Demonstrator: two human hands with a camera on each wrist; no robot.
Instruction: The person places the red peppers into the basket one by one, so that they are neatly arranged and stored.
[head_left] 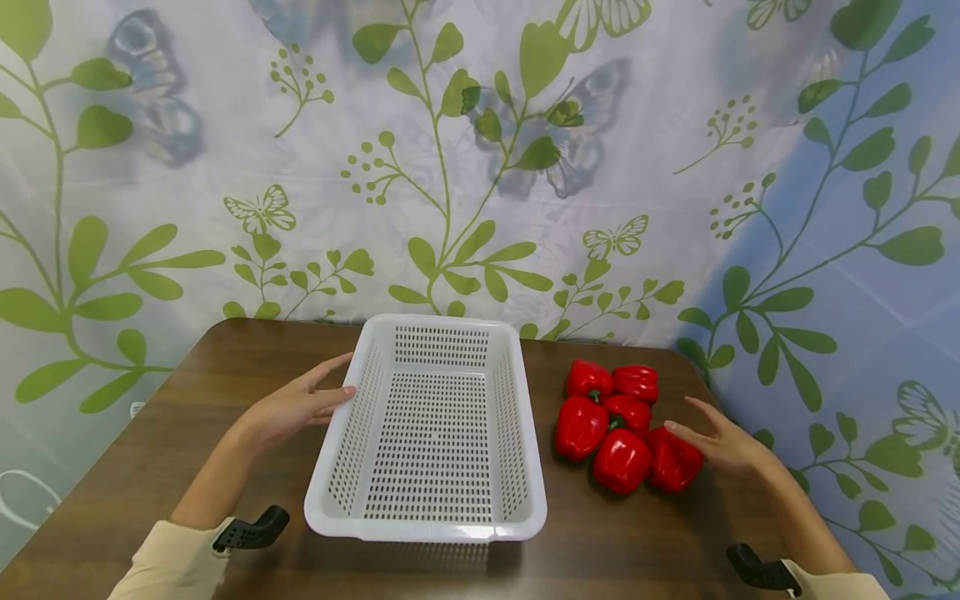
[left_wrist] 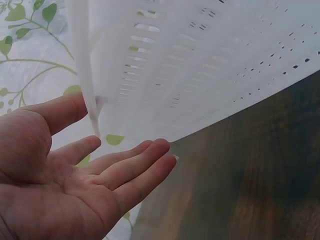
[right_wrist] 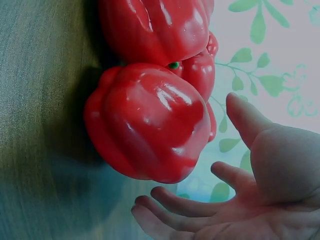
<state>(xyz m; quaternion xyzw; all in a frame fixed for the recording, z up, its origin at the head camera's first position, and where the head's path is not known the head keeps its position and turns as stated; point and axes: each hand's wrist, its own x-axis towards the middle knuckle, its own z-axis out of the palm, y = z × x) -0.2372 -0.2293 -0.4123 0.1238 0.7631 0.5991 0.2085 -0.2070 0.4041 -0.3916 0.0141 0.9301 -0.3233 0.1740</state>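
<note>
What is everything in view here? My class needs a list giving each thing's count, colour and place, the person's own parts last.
Basket: 1, white, mid-table, left of the peppers
Bell peppers: 6, red, clustered on the table's right side
Table: 1, brown, below basket and peppers
Patterned backdrop: 1, pale with green leaves, behind the table
Cable: 1, white, far left
Small object: 1, white, table's left edge, too small to identify
Wrist devices: 2, black, one per wrist
Sleeves: 2, cream, lower corners
Left hand: 1, bare, at the basket's left rim
Right hand: 1, bare, beside the rightmost pepper
</note>
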